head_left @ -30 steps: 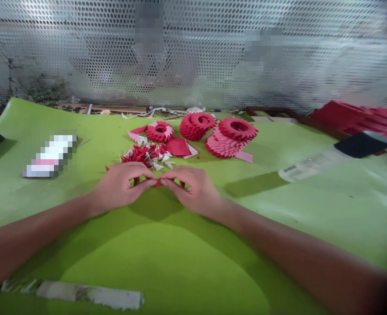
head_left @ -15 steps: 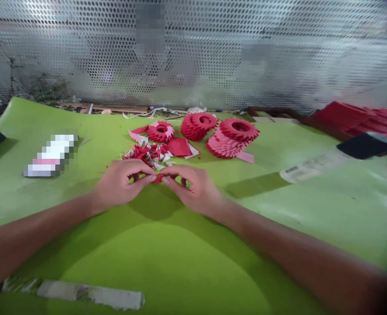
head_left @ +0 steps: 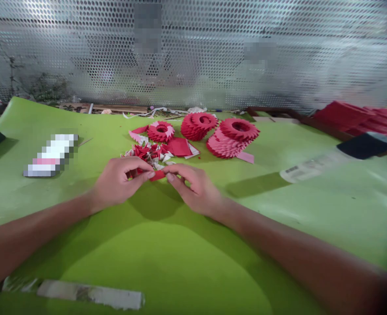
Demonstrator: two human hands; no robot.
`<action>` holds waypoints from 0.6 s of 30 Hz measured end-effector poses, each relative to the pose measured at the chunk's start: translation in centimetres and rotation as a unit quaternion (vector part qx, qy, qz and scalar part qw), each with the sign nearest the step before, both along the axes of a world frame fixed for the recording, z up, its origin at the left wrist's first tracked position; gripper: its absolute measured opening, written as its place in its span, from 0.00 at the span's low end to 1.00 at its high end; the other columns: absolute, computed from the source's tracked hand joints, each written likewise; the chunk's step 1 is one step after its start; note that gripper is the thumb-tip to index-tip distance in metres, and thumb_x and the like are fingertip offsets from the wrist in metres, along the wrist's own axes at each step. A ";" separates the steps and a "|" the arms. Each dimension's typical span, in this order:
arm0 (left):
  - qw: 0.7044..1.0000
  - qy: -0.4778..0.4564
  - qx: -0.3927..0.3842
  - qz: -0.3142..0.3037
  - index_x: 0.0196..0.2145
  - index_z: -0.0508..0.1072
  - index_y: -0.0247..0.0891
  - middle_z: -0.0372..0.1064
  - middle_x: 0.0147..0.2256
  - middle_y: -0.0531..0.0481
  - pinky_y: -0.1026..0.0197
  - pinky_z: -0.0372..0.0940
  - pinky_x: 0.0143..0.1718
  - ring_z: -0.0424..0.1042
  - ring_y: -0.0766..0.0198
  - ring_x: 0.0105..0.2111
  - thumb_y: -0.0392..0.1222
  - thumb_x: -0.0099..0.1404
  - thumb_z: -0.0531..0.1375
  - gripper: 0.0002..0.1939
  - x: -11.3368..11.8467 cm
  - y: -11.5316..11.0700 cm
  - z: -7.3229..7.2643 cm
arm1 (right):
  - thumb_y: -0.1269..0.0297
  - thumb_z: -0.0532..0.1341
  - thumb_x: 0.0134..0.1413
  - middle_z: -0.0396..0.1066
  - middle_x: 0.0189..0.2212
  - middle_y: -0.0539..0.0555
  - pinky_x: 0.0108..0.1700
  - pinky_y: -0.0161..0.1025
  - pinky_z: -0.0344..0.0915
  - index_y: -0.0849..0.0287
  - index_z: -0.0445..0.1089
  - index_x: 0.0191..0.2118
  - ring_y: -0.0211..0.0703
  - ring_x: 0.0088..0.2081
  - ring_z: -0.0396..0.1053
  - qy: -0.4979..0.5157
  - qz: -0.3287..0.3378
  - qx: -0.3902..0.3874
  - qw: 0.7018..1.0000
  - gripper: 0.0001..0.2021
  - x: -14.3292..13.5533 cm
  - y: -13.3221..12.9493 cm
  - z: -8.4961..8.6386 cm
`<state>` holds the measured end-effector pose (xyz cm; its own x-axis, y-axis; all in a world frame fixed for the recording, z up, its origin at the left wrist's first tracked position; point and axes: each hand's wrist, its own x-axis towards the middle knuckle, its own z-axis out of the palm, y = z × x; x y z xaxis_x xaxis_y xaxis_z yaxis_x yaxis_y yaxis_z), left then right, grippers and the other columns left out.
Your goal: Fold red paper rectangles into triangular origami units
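Head view: we see both bare hands meeting over a green table cover [head_left: 167,267], with a small red paper piece [head_left: 157,175] between them. The left hand [head_left: 119,180] has thumb and forefinger clamped on the paper's left end; the right hand [head_left: 195,187] pinches its right end the same way. How the other fingers lie, mostly hidden behind the hands, we cannot tell. The paper is held just in front of a heap of pointed, folded red and white paper units [head_left: 144,153], partly hidden by the left hand.

Behind the right hand we find red paper squares [head_left: 178,147] overlapping a white sheet [head_left: 194,152]. Farther back stand a low red-and-pink paper ring [head_left: 152,133], a red paper cylinder [head_left: 187,127] of spiky layers, and a tilted pink cylinder with a red top [head_left: 223,142]; a pink paper strip [head_left: 246,157] lies at its foot.

Well to the right, we see a clear container with a dark end [head_left: 360,145] and, beyond it, a stack of red paper [head_left: 347,116]. Near the front edge lies a strip of worn tape [head_left: 114,296]. A perforated metal panel [head_left: 193,70] rises behind everything.
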<state>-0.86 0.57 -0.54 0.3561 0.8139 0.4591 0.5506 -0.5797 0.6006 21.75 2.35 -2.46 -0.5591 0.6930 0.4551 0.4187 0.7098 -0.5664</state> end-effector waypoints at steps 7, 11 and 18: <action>1.000 0.003 -0.007 0.009 0.36 0.82 0.38 0.81 0.31 0.49 0.63 0.67 0.29 0.75 0.64 0.27 0.44 0.68 0.62 0.09 -0.1 0.1 -0.2 | 0.65 0.55 0.69 0.79 0.37 0.55 0.37 0.37 0.66 0.59 0.75 0.43 0.42 0.35 0.75 -0.011 -0.005 0.023 1.000 0.11 0.1 0.1 0.0; 0.999 -0.014 -0.020 0.024 0.37 0.82 0.38 0.80 0.32 0.48 0.65 0.63 0.24 0.72 0.65 0.24 0.44 0.68 0.63 0.10 -0.3 0.3 -0.3 | 0.65 0.54 0.69 0.79 0.38 0.55 0.34 0.36 0.66 0.60 0.75 0.45 0.41 0.34 0.75 -0.013 0.001 -0.001 1.000 0.11 0.2 0.1 0.0; 0.999 -0.023 -0.038 -0.010 0.37 0.81 0.37 0.79 0.31 0.47 0.66 0.63 0.22 0.71 0.67 0.23 0.47 0.69 0.62 0.12 0.0 0.1 -0.4 | 0.55 0.58 0.68 0.79 0.36 0.55 0.26 0.33 0.60 0.60 0.75 0.44 0.37 0.28 0.71 -0.019 -0.047 -0.033 0.998 0.14 0.0 0.0 0.2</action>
